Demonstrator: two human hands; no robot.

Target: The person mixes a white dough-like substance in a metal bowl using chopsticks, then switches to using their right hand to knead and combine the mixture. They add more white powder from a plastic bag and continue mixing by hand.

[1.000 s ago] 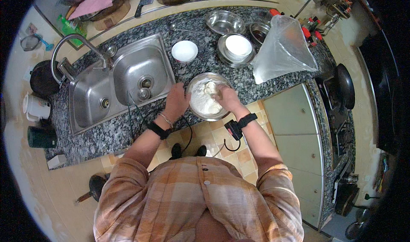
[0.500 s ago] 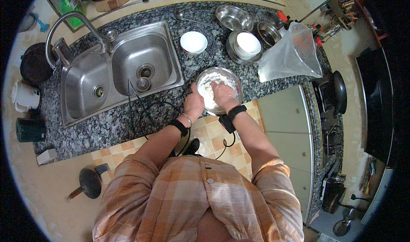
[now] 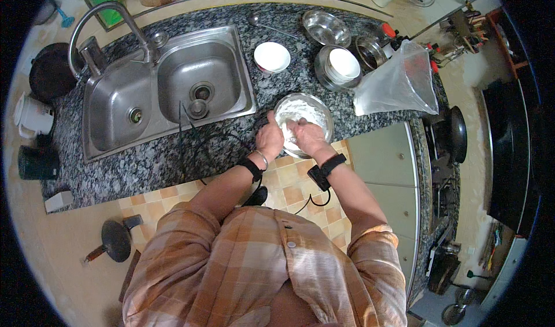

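On my feed, a round, shiny silver-metal bowl [image 3: 330, 118] of white powdery mix [image 3: 302, 108] sits just above frame centre, at the edge of the speckled grey-black stone counter [image 3: 124, 177]. Bare left hand [image 3: 270, 138] at its left rim, thumb extended, other fingers hidden from me; bare right hand [image 3: 310, 136] inside, fingers bent into the mix, pinching or not I cannot tell.

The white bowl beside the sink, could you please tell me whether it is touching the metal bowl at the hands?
Apart. The head view plainly shows speckled countertop between the white bowl and the metal bowl.
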